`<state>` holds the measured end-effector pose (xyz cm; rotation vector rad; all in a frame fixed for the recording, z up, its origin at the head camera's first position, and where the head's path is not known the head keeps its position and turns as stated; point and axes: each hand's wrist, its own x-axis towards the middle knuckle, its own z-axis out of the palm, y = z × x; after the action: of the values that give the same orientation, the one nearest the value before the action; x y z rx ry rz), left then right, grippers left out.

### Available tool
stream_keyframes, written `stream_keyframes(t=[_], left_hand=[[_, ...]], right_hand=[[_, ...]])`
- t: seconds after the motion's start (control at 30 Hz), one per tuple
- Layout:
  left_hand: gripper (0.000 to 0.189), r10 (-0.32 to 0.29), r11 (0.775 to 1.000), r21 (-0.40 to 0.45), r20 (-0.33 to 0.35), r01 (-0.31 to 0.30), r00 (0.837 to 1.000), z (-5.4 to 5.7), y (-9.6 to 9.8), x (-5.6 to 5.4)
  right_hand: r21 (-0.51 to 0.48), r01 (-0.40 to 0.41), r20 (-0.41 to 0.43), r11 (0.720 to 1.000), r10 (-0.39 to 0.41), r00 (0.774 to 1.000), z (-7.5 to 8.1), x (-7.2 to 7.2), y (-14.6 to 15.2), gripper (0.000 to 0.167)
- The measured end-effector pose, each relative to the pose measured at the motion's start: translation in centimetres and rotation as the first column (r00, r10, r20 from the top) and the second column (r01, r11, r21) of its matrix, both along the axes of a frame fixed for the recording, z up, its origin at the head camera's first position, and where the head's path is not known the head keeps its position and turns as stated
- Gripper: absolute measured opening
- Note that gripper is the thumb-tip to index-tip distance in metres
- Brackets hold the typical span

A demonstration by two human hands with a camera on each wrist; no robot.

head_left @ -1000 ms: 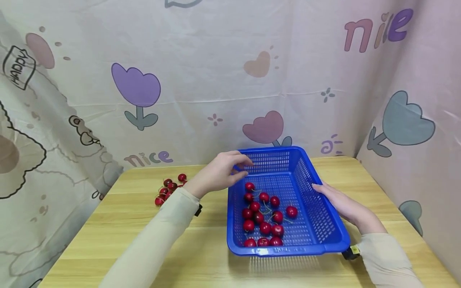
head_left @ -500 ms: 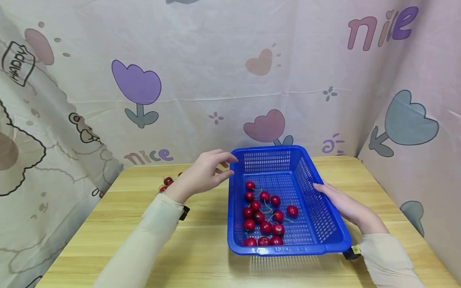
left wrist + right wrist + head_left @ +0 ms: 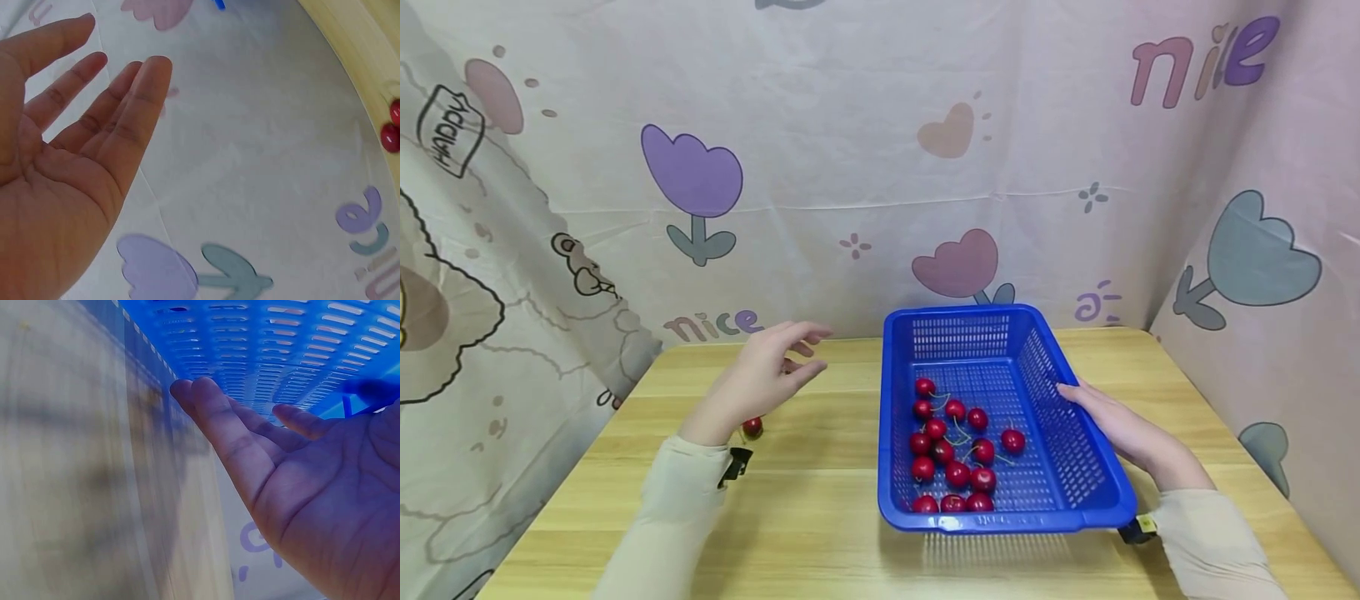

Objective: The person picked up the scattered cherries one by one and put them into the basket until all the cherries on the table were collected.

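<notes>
My left hand (image 3: 760, 373) is raised over the left part of the table, palm facing right, fingers loosely extended and holding nothing. In the left wrist view, its palm (image 3: 56, 200) shows bare. A blue perforated plastic basket (image 3: 1000, 522) is at centre right, held by my right hand (image 3: 1123, 429). The right thumb lies over the basket's right rim; in the right wrist view, the fingers (image 3: 234, 434) extend under the mesh. Several red cherries with stems (image 3: 957, 474) lie inside, mostly toward its left side. Behind my left wrist one cherry (image 3: 752, 427) shows on the table.
The wooden table (image 3: 820, 533) reaches a patterned curtain (image 3: 820, 158) at the back and sides. In the left wrist view, cherries (image 3: 390, 137) lie on the table near the right edge. The basket casts a shadow beneath its front.
My left hand has moved left, from over the basket's left rim to above the table, now covering most of the loose cherries. The right hand and basket stay nearly in place.
</notes>
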<state>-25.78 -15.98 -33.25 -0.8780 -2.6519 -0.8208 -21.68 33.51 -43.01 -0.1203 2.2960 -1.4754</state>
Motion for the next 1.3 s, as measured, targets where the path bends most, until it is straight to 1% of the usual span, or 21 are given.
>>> stream_keyframes(t=[0.13,0.37,0.6,0.8,1.03,1.17,1.3], left_hand=[[0.042,0.049,0.999,-0.005,0.002,-0.049,0.999,-0.6,-1.9,0.3],[0.044,0.139,0.989,-0.043,0.019,-0.138,0.99,-2.2,-5.1,0.7],[0.044,0.199,0.978,-0.065,0.023,-0.197,0.98,-3.7,-7.4,0.7],[0.042,0.248,0.966,-0.087,0.057,-0.242,0.967,-4.5,-8.5,1.0],[0.045,0.308,0.946,-0.136,0.103,-0.293,0.946,-5.9,-9.6,0.5],[0.045,0.317,0.941,-0.163,0.118,-0.297,0.941,-6.6,-10.0,0.0],[0.042,0.308,0.943,-0.174,0.126,-0.284,0.943,-7.1,-9.9,-0.2]], right_hand=[[-0.008,0.0,0.001,1.0,0.0,1.0,0.1,0.1,0.0,0.081],[-0.003,0.008,0.005,1.0,-0.008,1.0,0.1,0.2,-0.2,0.081],[-0.004,0.009,0.012,1.0,-0.009,1.0,0.0,0.2,-0.1,0.081],[-0.003,0.01,0.015,1.0,-0.01,1.0,0.1,0.0,-0.1,0.081],[-0.015,0.008,0.014,1.0,-0.008,1.0,0.1,0.1,-0.1,0.08],[-0.01,0.009,0.011,1.0,-0.009,1.0,0.1,0.1,-0.1,0.08],[-0.007,0.009,0.009,1.0,-0.009,1.0,0.1,0.1,-0.1,0.081]])
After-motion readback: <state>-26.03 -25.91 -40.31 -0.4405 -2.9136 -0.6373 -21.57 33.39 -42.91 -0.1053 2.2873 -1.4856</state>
